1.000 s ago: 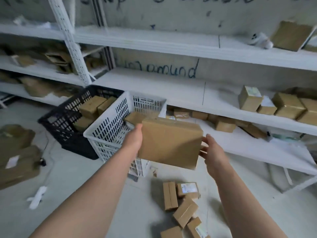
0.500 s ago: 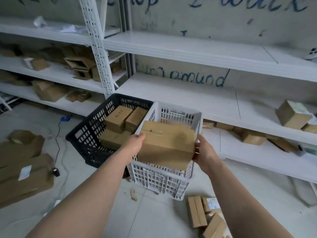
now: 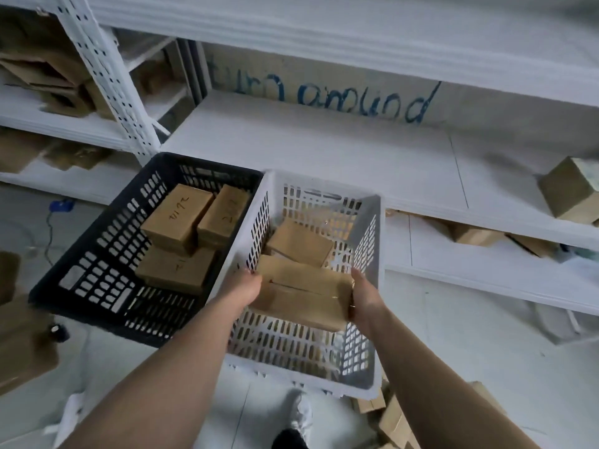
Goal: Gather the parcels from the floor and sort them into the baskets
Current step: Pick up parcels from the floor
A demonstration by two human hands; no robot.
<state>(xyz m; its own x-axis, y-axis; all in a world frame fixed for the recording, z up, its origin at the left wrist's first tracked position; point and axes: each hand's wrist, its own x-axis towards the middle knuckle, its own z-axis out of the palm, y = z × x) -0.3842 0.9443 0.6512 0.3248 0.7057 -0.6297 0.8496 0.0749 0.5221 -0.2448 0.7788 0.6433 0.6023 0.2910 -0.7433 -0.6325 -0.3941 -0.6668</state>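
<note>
I hold a flat brown cardboard parcel (image 3: 303, 291) between both hands, low inside the white basket (image 3: 304, 367). My left hand (image 3: 243, 286) grips its left end and my right hand (image 3: 364, 296) grips its right end. Another brown parcel (image 3: 299, 243) lies in the white basket just beyond it. The black basket (image 3: 97, 299) stands touching the white one on the left and holds three brown parcels (image 3: 176, 218). Several more parcels (image 3: 393, 422) lie on the floor by the white basket's near right corner.
White metal shelving (image 3: 324, 147) runs behind both baskets, with a perforated upright (image 3: 107, 79) at the left. Loose boxes (image 3: 570, 189) sit on the shelves at right and crumpled cardboard at left. Larger boxes (image 3: 19, 345) rest on the floor at far left. My shoe (image 3: 296, 426) shows below.
I have stepped closer and looked down. The parcel has gone from above the white basket's rim down into it, still held by both hands.
</note>
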